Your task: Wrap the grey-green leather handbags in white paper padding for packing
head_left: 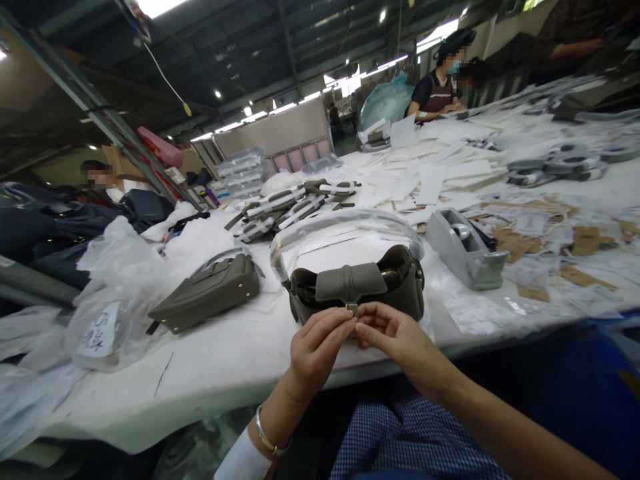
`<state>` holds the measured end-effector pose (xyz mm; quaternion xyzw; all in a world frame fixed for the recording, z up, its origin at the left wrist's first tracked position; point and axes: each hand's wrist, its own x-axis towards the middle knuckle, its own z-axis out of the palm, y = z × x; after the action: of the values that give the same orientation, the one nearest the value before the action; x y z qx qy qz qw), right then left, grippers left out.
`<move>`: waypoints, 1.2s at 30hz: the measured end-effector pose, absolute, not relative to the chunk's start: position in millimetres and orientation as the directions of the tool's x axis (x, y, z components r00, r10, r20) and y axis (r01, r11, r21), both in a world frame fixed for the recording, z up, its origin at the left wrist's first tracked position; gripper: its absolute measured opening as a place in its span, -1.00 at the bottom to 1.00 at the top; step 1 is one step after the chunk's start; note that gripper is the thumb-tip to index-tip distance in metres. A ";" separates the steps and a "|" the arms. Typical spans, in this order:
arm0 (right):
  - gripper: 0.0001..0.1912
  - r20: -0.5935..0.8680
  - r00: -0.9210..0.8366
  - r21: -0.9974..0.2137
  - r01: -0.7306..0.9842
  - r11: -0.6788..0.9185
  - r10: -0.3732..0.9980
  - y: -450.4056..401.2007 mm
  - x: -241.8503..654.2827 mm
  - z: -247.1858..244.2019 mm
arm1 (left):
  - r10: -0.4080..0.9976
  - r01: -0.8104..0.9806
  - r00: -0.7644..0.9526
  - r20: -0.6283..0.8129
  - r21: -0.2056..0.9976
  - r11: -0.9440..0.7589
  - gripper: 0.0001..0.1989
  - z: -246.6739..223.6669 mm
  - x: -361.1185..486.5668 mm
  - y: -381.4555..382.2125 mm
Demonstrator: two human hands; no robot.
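A grey-green handbag (350,283) stands upright at the table's near edge, its handle (345,223) wrapped in clear plastic and arched up behind it. A flap with a metal clasp (352,309) hangs over the bag's front. My left hand (320,343) is closed, its fingertips pinched at the clasp from the left. From the right, my right hand (393,330) has thumb and fingers curled together at the same clasp. Whatever small part lies between the fingertips is mostly hidden. A second grey-green bag (213,293) lies on its side to the left.
A grey tape dispenser (465,250) stands right of the bag. Clear plastic bags (113,287) lie left. Behind are wrapped straps (295,203) and white papers (430,177); tape rolls (570,160) and brown tags (520,243) lie right. A person (435,87) sits across the table (215,373).
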<state>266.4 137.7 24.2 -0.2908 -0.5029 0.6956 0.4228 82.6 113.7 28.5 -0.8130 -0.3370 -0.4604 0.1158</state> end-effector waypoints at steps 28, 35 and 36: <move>-0.72 0.520 -0.286 -0.777 0.235 0.585 0.805 145.8 272.2 17.8 | 0.731 0.769 0.179 0.659 0.369 -0.521 -0.91 68.2 98.8 117.5; -0.68 0.636 -0.327 -0.595 0.370 0.714 0.699 147.9 274.6 13.2 | 0.794 0.881 0.237 0.559 0.222 -0.418 -0.95 76.1 102.1 111.8; -0.69 0.647 -0.334 -0.570 0.385 0.726 0.685 147.9 275.2 13.3 | 0.814 0.889 0.238 0.530 0.219 -0.402 -0.96 77.9 102.0 112.3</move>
<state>275.2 147.9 13.3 -0.3340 -0.8009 0.1595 0.4706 102.0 112.3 77.9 -0.7841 -0.5430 -0.2938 0.0639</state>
